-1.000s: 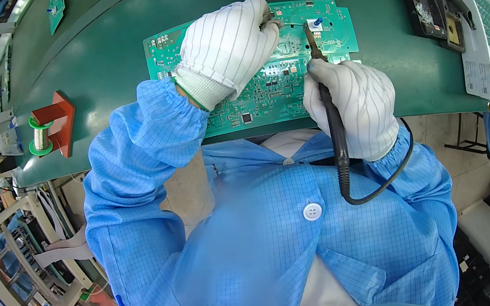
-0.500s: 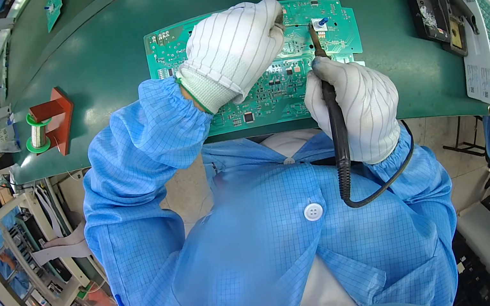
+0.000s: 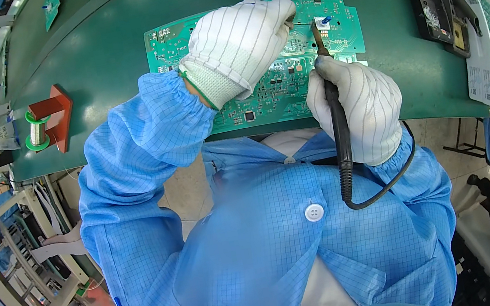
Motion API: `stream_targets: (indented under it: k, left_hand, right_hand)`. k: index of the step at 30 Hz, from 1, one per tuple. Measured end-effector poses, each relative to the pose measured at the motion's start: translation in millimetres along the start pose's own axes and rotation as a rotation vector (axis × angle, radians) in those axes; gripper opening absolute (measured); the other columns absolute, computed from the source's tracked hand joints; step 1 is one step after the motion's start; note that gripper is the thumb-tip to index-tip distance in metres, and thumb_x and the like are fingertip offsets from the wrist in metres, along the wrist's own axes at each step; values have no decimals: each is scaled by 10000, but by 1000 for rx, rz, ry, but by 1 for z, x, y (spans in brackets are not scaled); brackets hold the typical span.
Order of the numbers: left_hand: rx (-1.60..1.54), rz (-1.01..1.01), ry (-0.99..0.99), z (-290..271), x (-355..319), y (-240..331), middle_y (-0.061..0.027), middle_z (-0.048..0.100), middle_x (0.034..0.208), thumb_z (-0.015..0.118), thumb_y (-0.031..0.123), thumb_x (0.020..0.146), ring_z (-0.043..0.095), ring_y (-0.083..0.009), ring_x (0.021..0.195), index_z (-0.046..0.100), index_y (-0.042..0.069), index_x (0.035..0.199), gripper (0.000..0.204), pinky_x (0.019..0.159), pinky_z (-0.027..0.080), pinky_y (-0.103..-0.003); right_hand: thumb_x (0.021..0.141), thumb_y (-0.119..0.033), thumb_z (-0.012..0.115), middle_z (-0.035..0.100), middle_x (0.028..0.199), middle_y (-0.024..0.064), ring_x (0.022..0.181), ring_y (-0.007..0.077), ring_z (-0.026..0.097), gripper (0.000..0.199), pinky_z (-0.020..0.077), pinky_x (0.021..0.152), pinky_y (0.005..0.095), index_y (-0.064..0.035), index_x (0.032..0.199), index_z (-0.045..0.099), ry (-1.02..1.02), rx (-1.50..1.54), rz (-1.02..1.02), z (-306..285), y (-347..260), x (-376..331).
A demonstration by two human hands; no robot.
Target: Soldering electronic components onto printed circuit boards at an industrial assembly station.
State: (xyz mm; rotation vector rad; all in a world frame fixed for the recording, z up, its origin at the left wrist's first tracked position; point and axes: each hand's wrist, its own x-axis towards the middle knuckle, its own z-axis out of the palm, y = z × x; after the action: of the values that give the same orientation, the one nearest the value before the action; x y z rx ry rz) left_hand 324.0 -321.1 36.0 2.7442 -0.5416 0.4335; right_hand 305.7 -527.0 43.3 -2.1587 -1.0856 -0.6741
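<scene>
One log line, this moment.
left hand: over circuit board | right hand: holding soldering iron | iron tip: near white part | spool: left of board

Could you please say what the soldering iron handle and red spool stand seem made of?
Soldering iron handle: probably satin black plastic or rubber, given its ribbed end.
Spool stand: perhaps smooth painted metal or plastic, given its even red panels.

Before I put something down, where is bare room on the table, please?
Bare: the green table between the red stand and the circuit board, and a narrower strip between that board and the black tray. Crowded: the board, under left hand, right hand and soldering iron; also the right end, with a white box past the black tray.
</scene>
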Motion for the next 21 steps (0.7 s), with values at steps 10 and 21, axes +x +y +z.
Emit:
stream_targets:
  k: [10,21]
  left_hand:
    - [134,21,-112,-15,27,7,-78,614,714,592,214,887,666,-261,718,628,114,944,121,629,553,-394]
    - [1,-260,-428,-1,72,5,-189,690,813,543,809,783,699,-342,774,703,23,835,804,723,572,-412]
  right_hand:
    - [739,8,765,630,717,80,570,221,638,247,522,533,316,-9,958,651,-45,-28,-2,-1,2,-6]
    - [711,-57,777,592,686,66,569,215,607,303,499,536,322,-54,995,671,-94,-146,-6,-6,-7,0]
